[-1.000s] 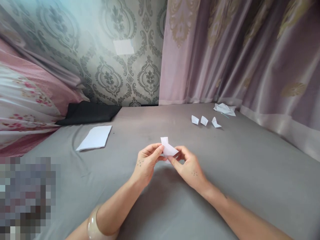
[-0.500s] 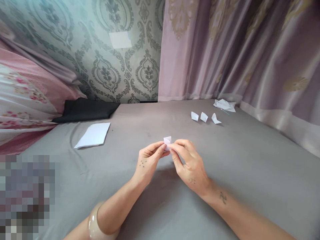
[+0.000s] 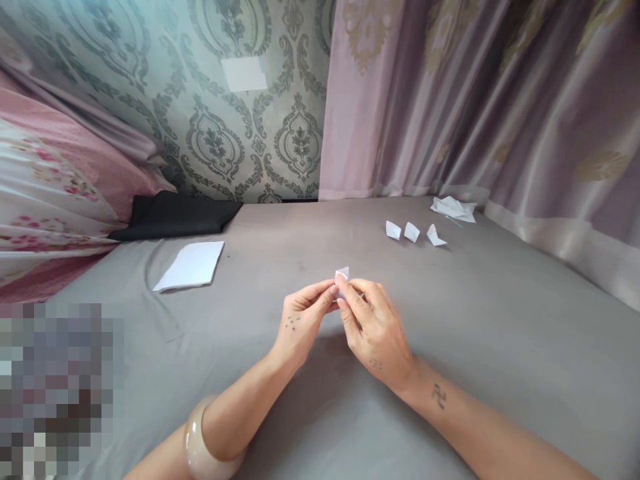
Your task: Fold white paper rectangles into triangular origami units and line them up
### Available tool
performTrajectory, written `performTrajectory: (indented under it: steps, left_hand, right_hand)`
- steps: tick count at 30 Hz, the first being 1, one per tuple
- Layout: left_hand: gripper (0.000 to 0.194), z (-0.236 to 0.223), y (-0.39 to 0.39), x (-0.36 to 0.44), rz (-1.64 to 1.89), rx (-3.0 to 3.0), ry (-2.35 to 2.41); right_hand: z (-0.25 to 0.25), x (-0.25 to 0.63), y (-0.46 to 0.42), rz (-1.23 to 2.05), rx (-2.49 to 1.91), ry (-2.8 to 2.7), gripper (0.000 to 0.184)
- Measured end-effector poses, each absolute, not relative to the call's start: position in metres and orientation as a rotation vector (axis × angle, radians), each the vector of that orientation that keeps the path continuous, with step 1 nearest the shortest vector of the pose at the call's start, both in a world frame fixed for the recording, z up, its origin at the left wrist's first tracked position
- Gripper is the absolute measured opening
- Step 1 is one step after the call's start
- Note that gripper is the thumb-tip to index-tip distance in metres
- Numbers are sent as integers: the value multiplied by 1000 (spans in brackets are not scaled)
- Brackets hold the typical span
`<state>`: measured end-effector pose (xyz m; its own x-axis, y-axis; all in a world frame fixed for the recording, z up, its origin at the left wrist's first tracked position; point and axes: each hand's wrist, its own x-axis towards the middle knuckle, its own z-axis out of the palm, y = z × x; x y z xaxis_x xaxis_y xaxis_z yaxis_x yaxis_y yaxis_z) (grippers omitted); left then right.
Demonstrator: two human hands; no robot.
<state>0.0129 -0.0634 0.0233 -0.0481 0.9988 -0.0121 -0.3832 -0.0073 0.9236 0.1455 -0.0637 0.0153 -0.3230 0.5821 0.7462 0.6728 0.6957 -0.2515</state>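
Observation:
A small folded piece of white paper [image 3: 343, 274] is held up between both hands, above the grey sheet. My left hand [image 3: 304, 313] pinches its left side between thumb and fingers. On the other side, my right hand [image 3: 373, 317] has its fingers closed on the paper, with the index finger lying across its face. Fingers hide most of the paper; only its top edge and a corner show. Beyond my right hand stand three small folded paper pieces [image 3: 411, 232] in a row.
A stack of white paper sheets [image 3: 193, 267] lies to the left, with a black cloth [image 3: 175, 215] behind it. More loose white paper [image 3: 454, 208] sits at the far right, by the purple curtain [image 3: 530, 120]. Patterned wallpaper [image 3: 270, 127] closes off the back.
My right index finger has moved up and over the face of the folded paper, covering more of it. The view has shifted slightly. The other papers rest where they were.

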Motion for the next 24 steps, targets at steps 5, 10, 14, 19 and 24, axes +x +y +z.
performTrajectory:
  steps: [5, 10, 14, 19, 24]
  left_hand:
    - [22, 22, -63, 12, 1402, 879, 946]
    - [21, 23, -64, 12, 1401, 876, 919]
    - [22, 23, -64, 12, 1391, 903, 894]
    - [22, 20, -63, 12, 1401, 928, 872]
    - [23, 17, -63, 12, 1424, 957, 849]
  right_hand:
    - [14, 144, -63, -136, -935, -1998, 58]
    - [15, 141, -63, 38, -969, -1939, 52]
    - [19, 138, -62, 275, -978, -1819, 40]
    - [25, 136, -61, 554, -1007, -1649, 29]
    - [26, 135, -63, 577, -1005, -1606, 27]
